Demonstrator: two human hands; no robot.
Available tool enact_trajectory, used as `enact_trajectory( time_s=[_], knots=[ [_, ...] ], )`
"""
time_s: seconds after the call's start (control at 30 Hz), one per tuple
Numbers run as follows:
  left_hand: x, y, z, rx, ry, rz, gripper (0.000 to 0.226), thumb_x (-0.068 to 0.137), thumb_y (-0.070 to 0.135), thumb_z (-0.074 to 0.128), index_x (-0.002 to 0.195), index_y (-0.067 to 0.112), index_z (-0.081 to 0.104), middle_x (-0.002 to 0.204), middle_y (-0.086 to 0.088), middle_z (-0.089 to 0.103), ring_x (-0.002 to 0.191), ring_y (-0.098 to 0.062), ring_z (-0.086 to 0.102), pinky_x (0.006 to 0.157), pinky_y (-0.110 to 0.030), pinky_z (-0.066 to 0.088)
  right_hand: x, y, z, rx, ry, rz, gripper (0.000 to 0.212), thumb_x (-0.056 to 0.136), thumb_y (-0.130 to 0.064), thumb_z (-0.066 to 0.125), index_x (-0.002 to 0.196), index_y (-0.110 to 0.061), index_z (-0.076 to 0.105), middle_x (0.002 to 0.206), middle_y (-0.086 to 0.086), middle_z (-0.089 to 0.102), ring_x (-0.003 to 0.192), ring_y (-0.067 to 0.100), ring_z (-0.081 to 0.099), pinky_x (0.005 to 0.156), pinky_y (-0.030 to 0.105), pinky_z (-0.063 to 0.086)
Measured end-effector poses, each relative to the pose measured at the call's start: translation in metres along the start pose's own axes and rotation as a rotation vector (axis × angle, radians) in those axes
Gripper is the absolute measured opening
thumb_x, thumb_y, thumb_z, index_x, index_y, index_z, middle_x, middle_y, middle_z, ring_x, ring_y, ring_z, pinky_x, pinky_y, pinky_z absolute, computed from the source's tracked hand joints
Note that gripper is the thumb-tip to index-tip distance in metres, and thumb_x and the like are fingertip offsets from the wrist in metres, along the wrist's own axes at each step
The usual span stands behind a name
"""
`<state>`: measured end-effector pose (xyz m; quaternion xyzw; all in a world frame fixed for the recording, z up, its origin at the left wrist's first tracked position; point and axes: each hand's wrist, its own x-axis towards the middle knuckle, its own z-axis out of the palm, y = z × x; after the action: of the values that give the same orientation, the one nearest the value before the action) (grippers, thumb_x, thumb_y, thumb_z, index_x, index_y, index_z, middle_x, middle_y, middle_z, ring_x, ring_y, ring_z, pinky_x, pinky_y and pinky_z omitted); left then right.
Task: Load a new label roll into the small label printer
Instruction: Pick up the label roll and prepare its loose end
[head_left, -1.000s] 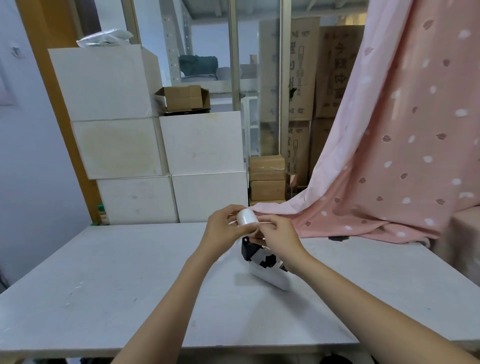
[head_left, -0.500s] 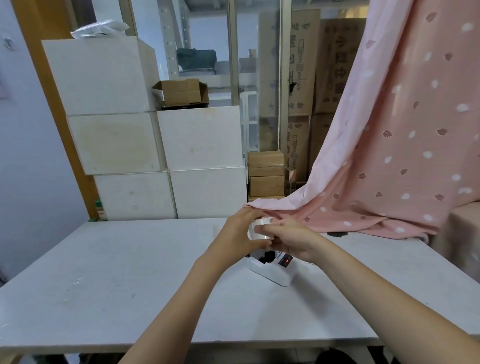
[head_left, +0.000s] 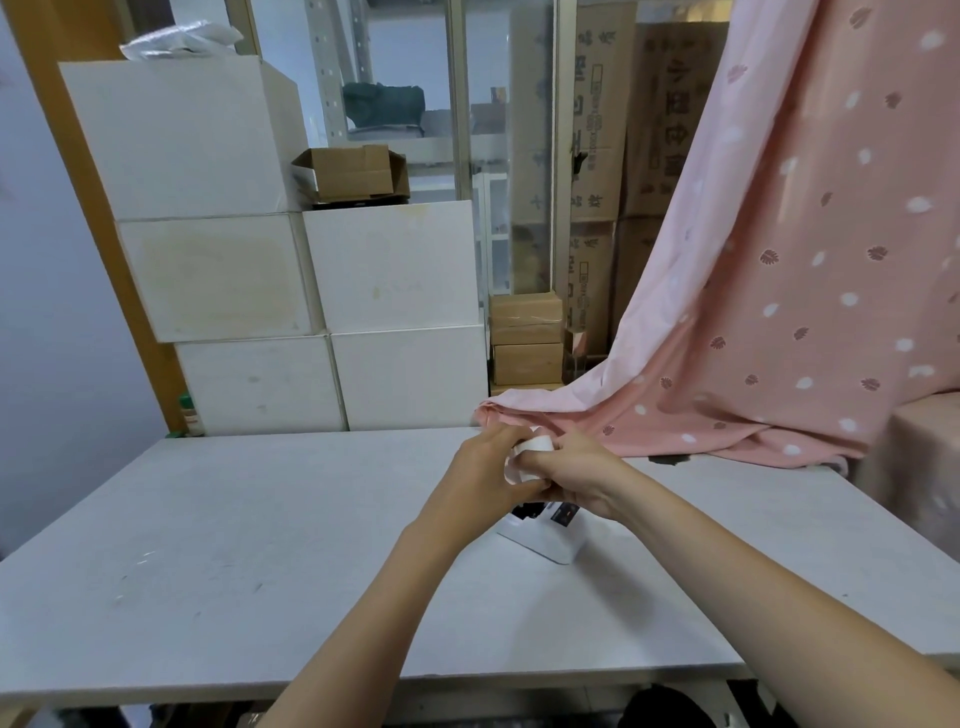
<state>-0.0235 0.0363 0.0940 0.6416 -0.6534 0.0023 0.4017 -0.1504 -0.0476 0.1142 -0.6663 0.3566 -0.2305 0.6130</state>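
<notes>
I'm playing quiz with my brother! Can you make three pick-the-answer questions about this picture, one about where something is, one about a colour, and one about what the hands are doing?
1. Where is the label printer?
A. On the grey table, under the hands
B. On the white boxes
C. On the floor

2. What colour is the curtain?
A. Blue
B. Pink with spots
C. Green

3. What are the hands doing?
A. Resting flat on the table
B. Pulling the curtain
C. Both holding the white label roll

Answers: 1 A, the printer sits on the tabletop just below the hands. 2 B, the cloth is pink with pale spots. 3 C, the left hand and right hand wrap around the roll.
</notes>
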Motion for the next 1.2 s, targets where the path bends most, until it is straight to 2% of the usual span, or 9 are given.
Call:
enact_trajectory(
  time_s=[0.2,0.33,0.47,0.63,0.73,0.83,1.03,1.1,1.2],
  knots=[
    [-0.001,0.001,0.004,0.031,-0.012,0.031,0.047,0.079,0.024,0.078,0.123,0.018,0.061,0.113,0.004,0.064,0.095,-0.012,0.057,0.082,-0.024,0.049,0.000,0.001,0.003,0.015,0.018,0.006,0.017,0.091,0.000,0.067,0.108,-0.004,0.068,0.091,0.011,0.072,0.078,0.021,0.073,0.056,0.027,0.062],
    [0.005,0.004,0.010,0.081,-0.056,0.000,0.058,0.074,0.017,0.076,0.128,0.017,0.057,0.122,0.002,0.061,0.106,-0.017,0.057,0.087,-0.030,0.050,0.001,-0.001,0.008,-0.179,0.110,0.027,0.025,0.088,-0.008,0.072,0.110,-0.006,0.063,0.082,0.009,0.069,0.064,0.020,0.070,0.049,0.024,0.057],
    [0.009,0.007,0.015,0.124,-0.062,-0.025,0.051,0.077,0.014,0.077,0.125,0.012,0.060,0.115,-0.006,0.067,0.102,-0.025,0.061,0.076,-0.026,0.044,0.002,-0.003,0.012,-0.359,0.202,0.024,0.015,0.089,-0.012,0.069,0.086,-0.013,0.055,0.076,0.004,0.062,0.070,0.020,0.064,0.045,0.020,0.045],
    [0.004,0.004,0.007,-0.034,0.019,-0.046,0.036,0.076,0.022,0.081,0.110,0.021,0.068,0.088,0.011,0.066,0.080,-0.007,0.058,0.064,-0.010,0.040,0.000,-0.004,0.002,-0.008,0.024,0.010,0.012,0.093,-0.016,0.072,0.098,-0.004,0.072,0.092,0.012,0.075,0.079,0.023,0.072,0.074,0.034,0.063],
    [-0.001,-0.001,0.001,-0.217,0.063,-0.103,0.036,0.076,0.028,0.084,0.109,0.025,0.070,0.092,0.014,0.071,0.087,-0.001,0.064,0.075,-0.009,0.048,-0.006,-0.007,-0.010,0.137,-0.095,0.058,0.036,0.100,-0.028,0.068,0.120,0.001,0.070,0.089,0.017,0.071,0.077,0.025,0.072,0.101,0.049,0.058],
    [-0.005,-0.003,-0.002,-0.319,0.054,-0.137,0.043,0.073,0.028,0.088,0.112,0.026,0.069,0.102,0.013,0.073,0.100,0.001,0.066,0.090,-0.012,0.050,-0.010,-0.005,-0.021,0.315,-0.202,0.131,0.039,0.105,-0.025,0.059,0.134,0.001,0.061,0.091,0.015,0.073,0.070,0.020,0.075,0.109,0.050,0.051],
    [-0.005,-0.002,0.002,-0.267,0.041,-0.108,0.044,0.075,0.028,0.085,0.115,0.026,0.068,0.106,0.014,0.071,0.102,-0.002,0.065,0.088,-0.019,0.053,-0.008,-0.002,-0.026,0.273,-0.226,0.117,0.040,0.100,-0.023,0.068,0.133,0.000,0.067,0.128,0.024,0.070,0.097,0.027,0.072,0.106,0.045,0.055],
    [-0.006,-0.002,0.006,-0.220,0.052,-0.097,0.045,0.074,0.032,0.084,0.115,0.026,0.067,0.106,0.016,0.069,0.102,-0.002,0.063,0.086,-0.016,0.051,-0.005,-0.001,-0.024,0.210,-0.174,0.098,0.040,0.093,-0.022,0.077,0.126,0.000,0.072,0.119,0.021,0.072,0.097,0.028,0.070,0.095,0.039,0.061],
    [-0.007,-0.003,0.012,-0.188,0.050,-0.103,0.050,0.075,0.030,0.083,0.121,0.025,0.065,0.110,0.014,0.068,0.103,-0.004,0.062,0.086,-0.016,0.051,-0.003,-0.001,-0.018,0.070,-0.082,0.057,0.031,0.088,-0.016,0.082,0.111,0.003,0.075,0.088,0.011,0.080,0.073,0.021,0.076,0.074,0.029,0.062]
  ],
)
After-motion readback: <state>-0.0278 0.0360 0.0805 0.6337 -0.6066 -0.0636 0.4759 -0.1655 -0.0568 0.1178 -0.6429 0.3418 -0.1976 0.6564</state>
